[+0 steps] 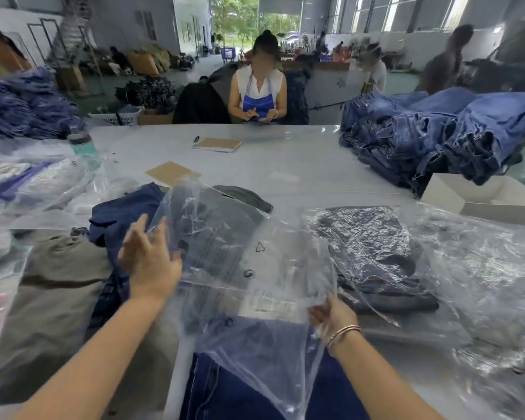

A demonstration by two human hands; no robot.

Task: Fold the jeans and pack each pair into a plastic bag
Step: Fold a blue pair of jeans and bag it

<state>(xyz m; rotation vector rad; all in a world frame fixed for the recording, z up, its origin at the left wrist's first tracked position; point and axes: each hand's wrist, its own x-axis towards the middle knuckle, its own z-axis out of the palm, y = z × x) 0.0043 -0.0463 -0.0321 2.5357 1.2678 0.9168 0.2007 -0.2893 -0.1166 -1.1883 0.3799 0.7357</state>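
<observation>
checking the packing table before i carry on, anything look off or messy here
Nothing damaged or spilled. The clear plastic bag is crumpled and askew between the left hand and right hand. A loose cardboard sheet lies mid-table.

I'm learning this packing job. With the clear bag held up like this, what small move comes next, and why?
Probably spread the mouth of the clear plastic bag wider. The left hand lies open against its upper edge, the right hand pinches its lower corner, and it hangs empty over the dark blue jeans at the table's near edge, not yet inside.
</observation>
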